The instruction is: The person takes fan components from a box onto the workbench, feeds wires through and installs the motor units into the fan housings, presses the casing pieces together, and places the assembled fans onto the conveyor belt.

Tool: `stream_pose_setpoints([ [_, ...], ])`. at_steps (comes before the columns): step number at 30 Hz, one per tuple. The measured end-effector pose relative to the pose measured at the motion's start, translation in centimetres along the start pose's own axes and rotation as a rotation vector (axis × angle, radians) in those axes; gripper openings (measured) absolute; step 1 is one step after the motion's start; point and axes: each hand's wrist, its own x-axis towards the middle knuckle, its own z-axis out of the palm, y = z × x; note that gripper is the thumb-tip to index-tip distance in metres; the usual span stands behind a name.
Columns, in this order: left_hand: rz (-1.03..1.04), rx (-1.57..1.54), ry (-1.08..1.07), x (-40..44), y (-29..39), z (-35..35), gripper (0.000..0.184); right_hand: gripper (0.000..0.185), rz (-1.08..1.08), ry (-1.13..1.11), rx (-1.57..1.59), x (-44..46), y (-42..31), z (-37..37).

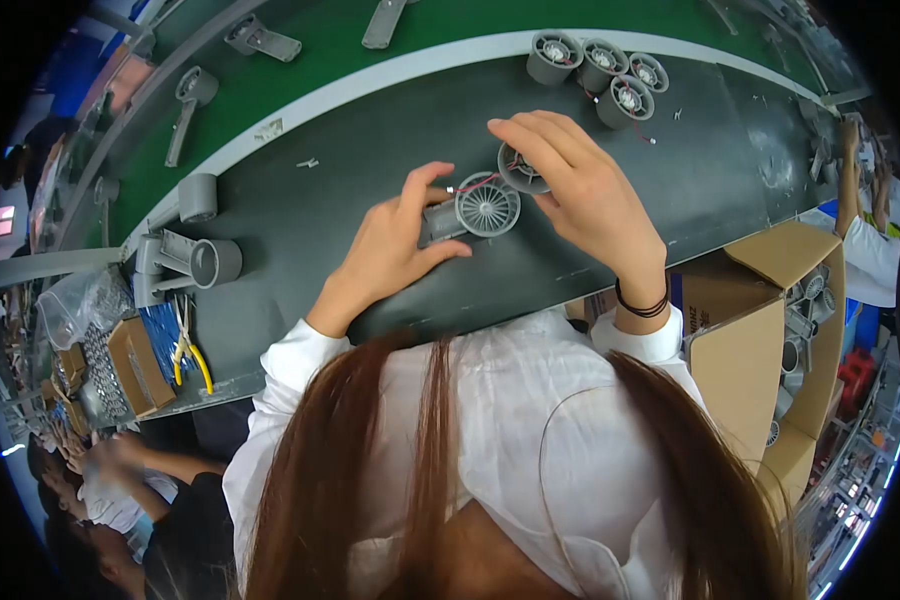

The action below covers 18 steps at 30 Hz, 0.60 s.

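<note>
My left hand (395, 245) curls around a grey fan housing (440, 224), its thumb along the near side and its index finger raised above the far side. The round slatted grille (488, 205) of this housing faces up. My right hand (585, 190) grips a grey cylindrical fan unit (519, 172) just beyond the grille's right edge, tilted, partly hidden by the fingers. From that unit a red wire (478, 184) runs left over the grille to a small white connector (451, 190) near my left index finger.
Several fan units (602, 62) stand at the far right of the dark bench (370, 190). Grey housings (215, 263), yellow-handled pliers (183, 350) and blue ties (160, 330) lie left. An open cardboard box (735, 355) stands right. Behind runs a green belt (320, 70) carrying parts. Other people sit nearby.
</note>
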Motion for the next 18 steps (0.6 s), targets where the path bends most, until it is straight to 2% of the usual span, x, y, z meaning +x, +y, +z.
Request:
stream_pose_setpoints([
  [3, 0.081, 0.006, 0.103, 0.1, 0.7, -0.4, 0.074, 0.045, -0.003, -0.006, -0.052, -0.5, -0.6, -0.1],
  [4, 0.156, 0.027, 0.181, 0.1, 0.9, -0.6, 0.058, 0.044, -0.008, -0.002, -0.04, -0.5, -0.9, -0.1],
  [7, 0.405, 0.102, 0.334, 0.4, 1.1, -0.7, 0.043, 0.04, -0.029, 0.018, -0.006, -0.1, -1.6, -0.3],
  [8, 0.388, 0.104, 0.352, 0.3, 1.7, -0.6, 0.028, 0.04, -0.041, 0.026, 0.002, 0.0, -1.8, -0.3],
  [14, 0.315, -0.049, 0.403, -0.3, 2.3, -0.2, 0.008, 0.051, -0.043, 0.051, 0.148, 0.2, -2.3, -1.1],
  [18, 0.193, -0.666, 0.337, -0.3, 2.0, 0.4, 0.011, 0.051, -0.017, 0.175, 0.407, 0.0, -2.9, -1.1],
])
